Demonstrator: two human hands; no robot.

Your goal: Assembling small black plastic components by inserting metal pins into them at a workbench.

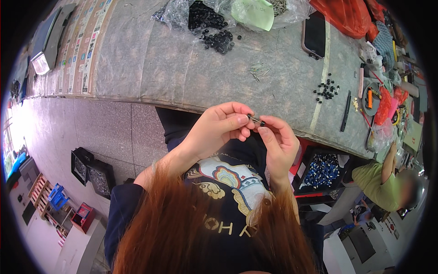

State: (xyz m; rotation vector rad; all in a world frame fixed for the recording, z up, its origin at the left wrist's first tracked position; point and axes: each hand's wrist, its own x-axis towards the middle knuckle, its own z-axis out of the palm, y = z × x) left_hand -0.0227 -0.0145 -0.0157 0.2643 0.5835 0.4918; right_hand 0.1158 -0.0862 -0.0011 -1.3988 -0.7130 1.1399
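Head view, your left hand (214, 127) pinching one black end of a thin metal pin (256, 120), your right hand (279, 146) pinching its other black end; the pin between your hands, near the edge of the bench (173, 68); farther back, loose pins (259, 70), small black caps (219, 42), a phone (315, 35).

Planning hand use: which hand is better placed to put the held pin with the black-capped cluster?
Right hand, probably: the black-capped cluster lies to its right, closer than to the left hand. Both pinch the held pin, so the left would need to release.
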